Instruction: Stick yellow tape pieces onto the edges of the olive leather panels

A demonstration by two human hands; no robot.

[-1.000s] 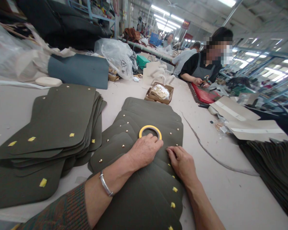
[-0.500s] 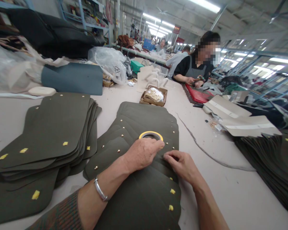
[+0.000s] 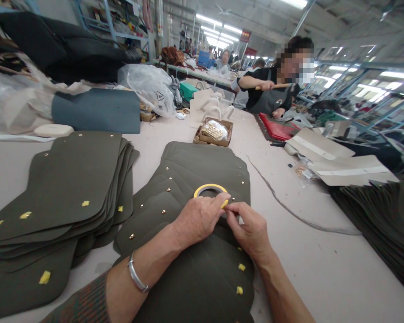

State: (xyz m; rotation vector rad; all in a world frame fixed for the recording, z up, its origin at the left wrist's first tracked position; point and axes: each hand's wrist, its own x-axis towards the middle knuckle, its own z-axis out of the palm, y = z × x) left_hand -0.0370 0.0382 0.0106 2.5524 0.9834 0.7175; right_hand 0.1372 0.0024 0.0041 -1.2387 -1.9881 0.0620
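My left hand [image 3: 195, 220] is closed around the near side of a roll of yellow tape [image 3: 210, 185], above a fanned stack of dark olive panels [image 3: 202, 161]. Against it, my right hand [image 3: 251, 228] pinches at the tape's edge by the left thumb; the bit between its fingertips is mostly hidden. Small gold studs [image 3: 164, 211] dot the panels' left side, and short yellow tape pieces [image 3: 241, 267] stick to the right side. To the left lies a second stack of olive panels [image 3: 77, 179], also with studs and tape bits.
A small box of gold studs [image 3: 217, 131] stands beyond the stack. Across the table a co-worker [image 3: 272, 89] holds a hammer [image 3: 276, 86] over a red piece [image 3: 278, 127]. A cord [image 3: 283, 211], beige panels [image 3: 353, 168] and another dark stack [image 3: 373, 215] lie right.
My right hand has moved up and left to meet my left hand at the tape roll. The co-worker has raised a hammer. The view has shifted slightly.
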